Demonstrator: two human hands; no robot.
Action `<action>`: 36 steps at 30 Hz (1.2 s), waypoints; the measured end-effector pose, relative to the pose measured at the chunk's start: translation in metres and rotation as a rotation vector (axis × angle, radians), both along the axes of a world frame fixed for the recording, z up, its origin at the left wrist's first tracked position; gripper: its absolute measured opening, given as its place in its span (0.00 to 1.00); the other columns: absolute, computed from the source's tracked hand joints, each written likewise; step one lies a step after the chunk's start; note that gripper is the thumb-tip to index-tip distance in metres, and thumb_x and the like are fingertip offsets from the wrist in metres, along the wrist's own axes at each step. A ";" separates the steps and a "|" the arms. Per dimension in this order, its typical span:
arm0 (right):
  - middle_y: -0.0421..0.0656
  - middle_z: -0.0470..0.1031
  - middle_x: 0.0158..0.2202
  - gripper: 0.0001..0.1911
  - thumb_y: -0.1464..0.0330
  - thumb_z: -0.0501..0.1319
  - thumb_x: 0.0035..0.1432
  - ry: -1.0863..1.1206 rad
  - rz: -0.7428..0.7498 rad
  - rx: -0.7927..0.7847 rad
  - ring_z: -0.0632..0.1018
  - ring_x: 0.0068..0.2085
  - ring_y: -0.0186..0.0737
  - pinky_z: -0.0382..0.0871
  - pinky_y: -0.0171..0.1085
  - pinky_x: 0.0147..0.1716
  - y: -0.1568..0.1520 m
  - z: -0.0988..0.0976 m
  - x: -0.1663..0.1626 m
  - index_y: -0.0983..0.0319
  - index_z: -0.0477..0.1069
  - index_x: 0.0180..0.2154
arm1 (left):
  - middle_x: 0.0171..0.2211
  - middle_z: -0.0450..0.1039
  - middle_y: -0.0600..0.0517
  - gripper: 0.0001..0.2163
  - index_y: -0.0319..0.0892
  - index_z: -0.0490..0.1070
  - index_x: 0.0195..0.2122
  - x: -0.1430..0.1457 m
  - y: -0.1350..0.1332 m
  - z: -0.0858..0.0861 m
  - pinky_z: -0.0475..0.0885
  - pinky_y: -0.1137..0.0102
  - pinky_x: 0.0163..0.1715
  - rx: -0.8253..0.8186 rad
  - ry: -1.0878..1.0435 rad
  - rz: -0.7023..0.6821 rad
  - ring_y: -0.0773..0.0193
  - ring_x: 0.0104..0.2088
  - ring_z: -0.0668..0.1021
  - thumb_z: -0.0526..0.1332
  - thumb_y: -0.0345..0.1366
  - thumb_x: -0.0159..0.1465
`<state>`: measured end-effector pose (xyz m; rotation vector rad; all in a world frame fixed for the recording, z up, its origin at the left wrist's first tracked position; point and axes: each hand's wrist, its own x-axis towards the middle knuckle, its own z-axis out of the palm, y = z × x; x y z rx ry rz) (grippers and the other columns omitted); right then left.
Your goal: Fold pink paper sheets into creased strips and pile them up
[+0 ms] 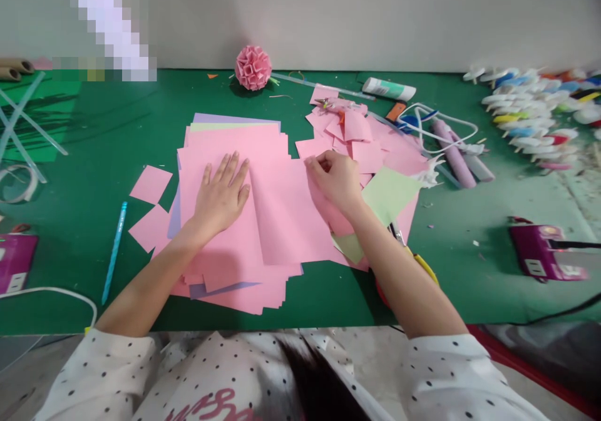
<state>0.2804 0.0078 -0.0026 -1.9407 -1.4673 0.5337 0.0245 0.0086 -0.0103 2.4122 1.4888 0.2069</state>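
My left hand (221, 193) lies flat with fingers spread on a stack of pink paper (211, 252), with purple and light green sheets showing at its edges. My right hand (334, 178) pinches the right edge of a pink sheet (288, 214) between thumb and fingers. That sheet is bent up along a line near my left hand, its right part raised. Small pink paper squares (366, 155) lie in a loose heap behind my right hand. A light green sheet (392, 192) lies beside my right wrist, and scissors with yellow handles (426, 268) are partly hidden under the forearm.
A pink folded-paper ball (253, 68) stands at the back. A glue stick (389, 89), a white cable and a pink tool (453, 153) lie at the right. Purple boxes (538, 251) sit at both sides. A blue pencil (114, 252) lies left of the stack.
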 end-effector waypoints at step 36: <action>0.35 0.65 0.18 0.20 0.52 0.70 0.54 0.429 -0.085 -0.187 0.61 0.17 0.28 0.50 0.33 0.15 -0.022 0.018 0.019 0.63 0.77 0.35 | 0.76 0.43 0.41 0.28 0.39 0.47 0.75 0.001 0.002 0.000 0.43 0.44 0.72 0.042 0.113 -0.024 0.49 0.76 0.50 0.41 0.41 0.76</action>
